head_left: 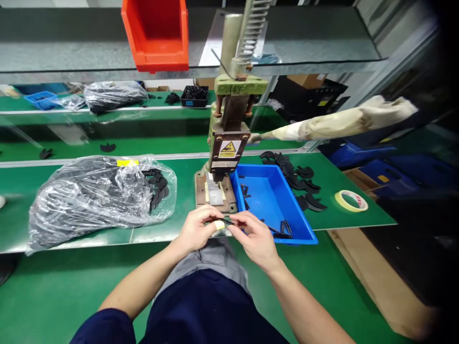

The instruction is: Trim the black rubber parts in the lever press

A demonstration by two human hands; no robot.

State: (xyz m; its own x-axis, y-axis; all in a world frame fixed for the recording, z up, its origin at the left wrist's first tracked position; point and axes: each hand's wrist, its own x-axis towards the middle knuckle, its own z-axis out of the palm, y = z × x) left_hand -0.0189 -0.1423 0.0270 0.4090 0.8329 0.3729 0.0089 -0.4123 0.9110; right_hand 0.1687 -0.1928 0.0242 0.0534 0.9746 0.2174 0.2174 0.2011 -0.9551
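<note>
Between my two hands is a small dark, narrow piece (226, 221), just in front of the press base. My left hand (201, 227) pinches its left end, with something yellow around the thumb tip. The fingers of my right hand (255, 235) close on its right end. Right behind the hands stands a green hand press (229, 138) with a warning label and a long wrapped lever. Close to my right hand, a blue tray (270, 196) holds several small black strips (283, 231). The exact shape of the held piece is partly hidden by my fingers.
A clear plastic bag (89, 196) of black curved parts lies on the left. Loose black curved parts (290, 172) and a tape roll (351, 200) lie right of the tray. The wrapped lever (340, 119) juts out rightward. An orange bin (158, 38) hangs over the shelf's front.
</note>
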